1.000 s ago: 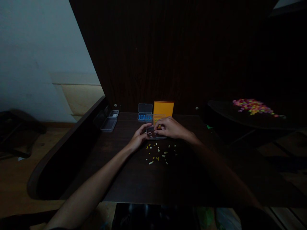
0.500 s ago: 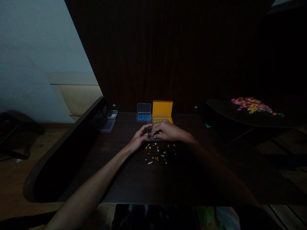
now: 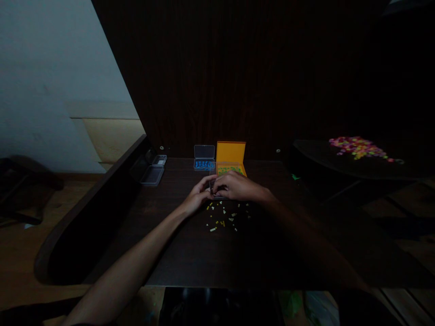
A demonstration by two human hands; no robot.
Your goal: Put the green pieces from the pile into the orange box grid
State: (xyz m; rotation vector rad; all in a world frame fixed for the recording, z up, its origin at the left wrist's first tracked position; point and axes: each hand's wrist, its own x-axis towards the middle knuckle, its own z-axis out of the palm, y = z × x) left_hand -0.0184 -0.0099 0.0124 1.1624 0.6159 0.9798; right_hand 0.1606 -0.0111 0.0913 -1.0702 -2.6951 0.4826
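Note:
My left hand [image 3: 200, 192] grips the left side of a clear plastic box [image 3: 220, 198] whose see-through lid stands up. Over that box bends my right hand [image 3: 233, 185], its fingers closed and dipping inside. Whatever sits between those fingertips is too small and dark to make out. Small yellow and whitish pieces [image 3: 222, 223] lie scattered on the dark table just in front of the box. Right behind it stands an opened yellow box [image 3: 231, 151] with green pieces in it. Beside that is a clear case [image 3: 204, 164] of blue pieces, lid up.
An opened clear case [image 3: 152, 175] lies at the table's left, by the raised side panel [image 3: 91, 217]. A heap of pink, yellow and purple pieces [image 3: 362, 147] rests on a dark surface at right. A dark upright board [image 3: 204, 77] closes off the back.
My right hand's fingers have shifted slightly inside the clear box. My left hand keeps its hold, and the scattered pieces lie as before.

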